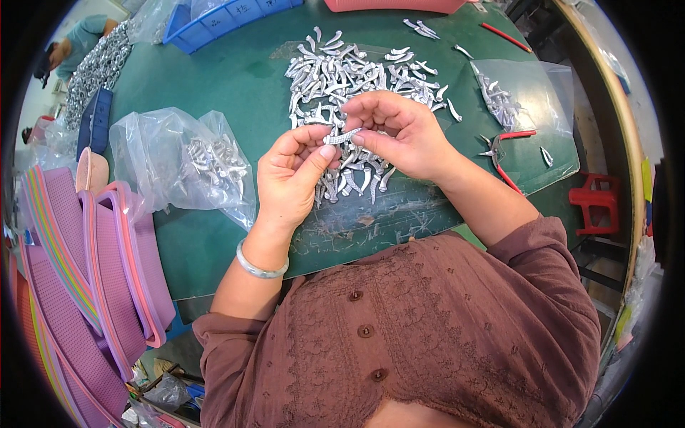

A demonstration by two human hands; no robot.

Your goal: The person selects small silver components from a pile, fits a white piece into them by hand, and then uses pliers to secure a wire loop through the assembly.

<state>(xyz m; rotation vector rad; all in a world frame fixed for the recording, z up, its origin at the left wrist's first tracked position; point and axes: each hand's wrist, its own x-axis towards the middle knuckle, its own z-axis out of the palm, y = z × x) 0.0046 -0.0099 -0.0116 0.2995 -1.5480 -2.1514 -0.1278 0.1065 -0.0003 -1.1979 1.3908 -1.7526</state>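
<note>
Between my two hands is a small curved silvery metal piece [343, 138] with a textured surface. My left hand [296, 160] pinches its left end between thumb and fingers. At its other end, the thumb and fingertips of my right hand [399, 132] close on it. Beneath and beyond both hands spreads a heap of similar curved metal pieces [342, 75] on the green table [235, 78]. Part of the heap is hidden behind my fingers.
A clear bag [185, 157] of metal pieces lies left; another bag [510, 100] lies right. Red-handled pliers [498, 151] and a red stick [506, 37] rest nearby. Blue bin [221, 25] stands at the back, purple baskets [93, 264] at left. A person [78, 46] is far left.
</note>
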